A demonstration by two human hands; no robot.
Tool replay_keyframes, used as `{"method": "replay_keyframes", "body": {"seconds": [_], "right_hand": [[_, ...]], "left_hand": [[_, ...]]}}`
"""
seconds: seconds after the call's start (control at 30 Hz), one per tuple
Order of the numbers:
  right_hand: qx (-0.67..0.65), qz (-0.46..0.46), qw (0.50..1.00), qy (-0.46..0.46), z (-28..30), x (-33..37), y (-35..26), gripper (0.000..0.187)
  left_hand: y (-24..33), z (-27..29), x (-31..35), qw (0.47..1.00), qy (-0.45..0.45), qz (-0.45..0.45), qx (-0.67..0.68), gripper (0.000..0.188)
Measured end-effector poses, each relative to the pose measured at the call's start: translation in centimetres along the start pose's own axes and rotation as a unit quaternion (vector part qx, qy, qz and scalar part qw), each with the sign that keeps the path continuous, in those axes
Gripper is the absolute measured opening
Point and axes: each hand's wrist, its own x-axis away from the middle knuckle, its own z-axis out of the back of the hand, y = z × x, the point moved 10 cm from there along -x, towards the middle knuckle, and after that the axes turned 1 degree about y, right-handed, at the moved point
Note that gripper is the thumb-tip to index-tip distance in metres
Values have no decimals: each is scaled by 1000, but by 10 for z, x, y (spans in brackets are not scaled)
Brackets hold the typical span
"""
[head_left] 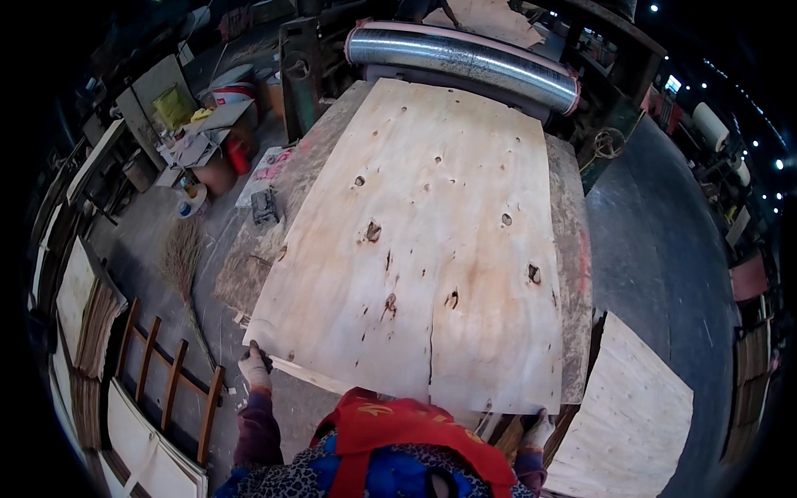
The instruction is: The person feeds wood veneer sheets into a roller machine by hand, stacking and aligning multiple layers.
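A large pale wood veneer sheet (473, 224), marked with dark knots and a split from its near edge, stretches away from me over a rough worktop (573, 266). At its near left corner my left hand (256, 369), in a light glove with dark fingertips, closes on the edge. My right hand (540, 432), gloved too, grips the near right corner; its lower fingers are hidden. The sheet's far edge reaches the foot of a shiny metal roller (461, 68).
Beyond the roller a person's arm (451, 13) shows near another sheet. Right of me lies a veneer stack (623, 407). At left are a twig broom (184, 257), a wooden rack (170, 382), buckets (235, 87) and stacked sheets (87, 307). A dark block (264, 206) sits on the worktop.
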Motion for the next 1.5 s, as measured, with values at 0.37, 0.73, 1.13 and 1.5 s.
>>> {"method": "replay_keyframes", "body": {"seconds": [0.37, 0.73, 1.13, 1.5], "right_hand": [[2, -60, 998, 8, 2, 2, 5, 27], [-112, -68, 991, -28, -3, 1, 3, 60], [-93, -110, 988, -55, -21, 6, 29, 55], [-138, -118, 981, -65, -38, 19, 41, 52]], "left_hand": [[7, -60, -1, 997, -66, -27, -40, 26], [36, -89, 4, 992, -97, -69, -34, 17], [9, -143, -6, 976, -177, -130, -2, 11], [0, -159, -24, 966, -168, -172, -94, 10]]}}
